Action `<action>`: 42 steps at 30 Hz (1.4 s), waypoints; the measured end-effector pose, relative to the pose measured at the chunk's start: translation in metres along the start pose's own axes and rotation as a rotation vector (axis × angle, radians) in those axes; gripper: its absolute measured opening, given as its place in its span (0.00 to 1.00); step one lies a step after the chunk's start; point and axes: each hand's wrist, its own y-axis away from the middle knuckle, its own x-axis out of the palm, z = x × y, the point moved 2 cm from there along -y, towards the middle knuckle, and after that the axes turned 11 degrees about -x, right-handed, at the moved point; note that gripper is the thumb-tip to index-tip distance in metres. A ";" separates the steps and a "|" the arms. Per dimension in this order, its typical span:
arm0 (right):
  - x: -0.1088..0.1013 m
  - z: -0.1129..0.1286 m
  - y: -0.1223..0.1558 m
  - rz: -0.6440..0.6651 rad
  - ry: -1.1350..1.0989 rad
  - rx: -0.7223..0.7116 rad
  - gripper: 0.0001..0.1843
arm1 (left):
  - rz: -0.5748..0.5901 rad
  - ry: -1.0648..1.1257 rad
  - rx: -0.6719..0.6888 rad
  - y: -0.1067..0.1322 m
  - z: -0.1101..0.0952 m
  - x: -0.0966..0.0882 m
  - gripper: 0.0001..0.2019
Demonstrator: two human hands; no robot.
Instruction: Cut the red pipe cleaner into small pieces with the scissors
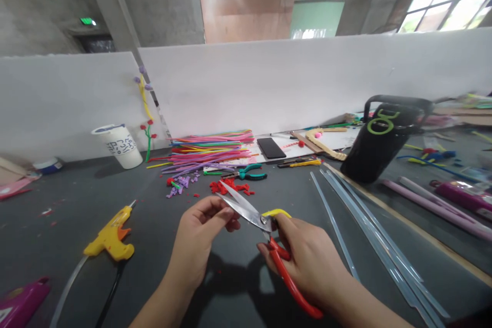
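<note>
My right hand [307, 251] is wrapped round a pair of scissors [246, 211] with red handles, its blades slightly apart and pointing up and left. A yellow curved strip [277, 212] shows beside the pivot, partly behind my right fingers; I cannot tell what holds it. My left hand [205, 228] is closed in a pinch right at the blades. Whatever lies between its fingertips is hidden. Just beyond the blades are a heap of red snipped bits [230, 187] and a scatter of purple bits [183, 184].
Coloured pipe cleaners [211, 151], teal-handled pliers [249, 172] and a phone [271, 148] lie at the back. A yellow glue gun [111, 238] and a white cup [122, 146] are left. Clear glue sticks [369, 225] and a black bottle [378, 143] are right.
</note>
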 end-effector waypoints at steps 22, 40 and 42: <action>0.002 0.003 0.003 0.025 0.052 -0.045 0.15 | 0.047 0.074 0.036 0.007 -0.005 0.004 0.06; 0.003 0.005 0.004 0.050 0.065 -0.049 0.14 | 0.051 0.062 0.038 0.006 -0.006 0.003 0.06; 0.004 0.005 0.004 0.049 0.064 -0.051 0.14 | 0.048 0.064 0.040 0.006 -0.006 0.003 0.05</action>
